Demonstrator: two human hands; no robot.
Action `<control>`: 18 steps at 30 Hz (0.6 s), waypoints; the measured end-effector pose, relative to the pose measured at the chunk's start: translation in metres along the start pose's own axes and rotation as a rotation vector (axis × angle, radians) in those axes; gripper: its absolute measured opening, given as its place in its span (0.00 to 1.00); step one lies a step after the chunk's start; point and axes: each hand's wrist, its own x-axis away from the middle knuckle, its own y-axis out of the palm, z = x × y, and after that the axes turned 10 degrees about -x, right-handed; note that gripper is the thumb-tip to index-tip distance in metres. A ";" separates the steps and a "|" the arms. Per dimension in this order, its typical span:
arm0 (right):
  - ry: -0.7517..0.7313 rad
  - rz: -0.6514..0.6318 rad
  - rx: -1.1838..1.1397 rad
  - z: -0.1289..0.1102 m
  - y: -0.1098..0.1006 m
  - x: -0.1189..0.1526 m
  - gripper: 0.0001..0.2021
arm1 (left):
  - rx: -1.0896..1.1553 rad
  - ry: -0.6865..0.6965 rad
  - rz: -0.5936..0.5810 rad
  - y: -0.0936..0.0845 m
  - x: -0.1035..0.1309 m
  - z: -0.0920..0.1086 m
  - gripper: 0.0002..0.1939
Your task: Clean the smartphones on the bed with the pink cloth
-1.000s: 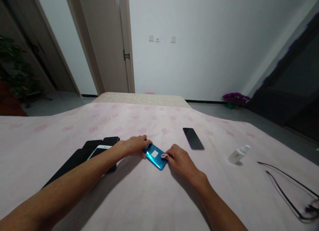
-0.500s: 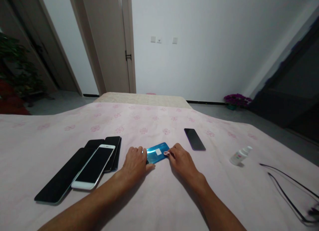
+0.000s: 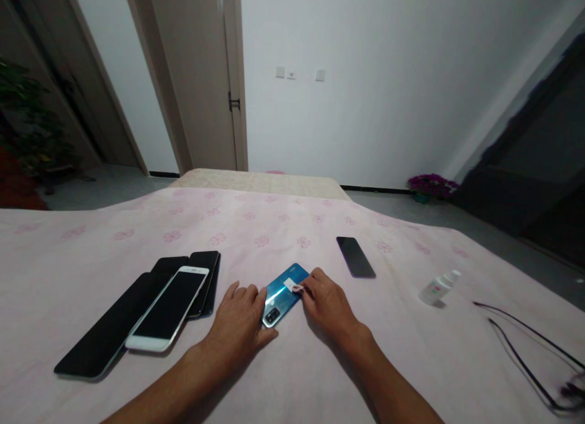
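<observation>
A shiny blue smartphone (image 3: 275, 303) lies face down on the pink flowered cloth, its camera block towards me. A white label (image 3: 289, 284) is on its back. My left hand (image 3: 240, 314) grips the phone's left edge near the camera end, fingers along the side and thumb by the near corner. On the other side, my right hand (image 3: 329, 302) pinches a small pale pink cloth (image 3: 297, 288) against the phone's back beside the label. Part of that cloth is hidden by the fingers.
At left, a white-framed phone (image 3: 169, 308) rests on several dark phones (image 3: 105, 326). Beyond my right hand lies another dark phone (image 3: 356, 257). Further right are a small white spray bottle (image 3: 439, 288), lying tilted, and black-framed glasses (image 3: 521, 357). The table cloth (image 3: 283, 229) runs back towards a wall.
The blue phone has turned so its camera end points more towards me and now shows. My left hand has shifted nearer to me. The pink cloth has moved from the far end to the label.
</observation>
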 end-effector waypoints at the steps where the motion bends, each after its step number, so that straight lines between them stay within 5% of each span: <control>1: -0.007 0.001 0.005 -0.002 0.001 0.001 0.07 | -0.002 0.000 -0.004 0.000 0.000 0.000 0.31; 8: -0.140 -0.116 -0.019 -0.027 0.008 0.008 0.06 | -0.052 -0.007 -0.001 0.003 -0.001 0.002 0.32; 14: -0.039 -0.020 0.042 -0.019 0.007 0.005 0.06 | -0.089 -0.011 0.017 0.004 0.000 0.005 0.33; 18: -0.081 -0.068 -0.015 -0.031 0.014 0.010 0.06 | -0.116 0.012 0.031 0.009 -0.001 0.008 0.30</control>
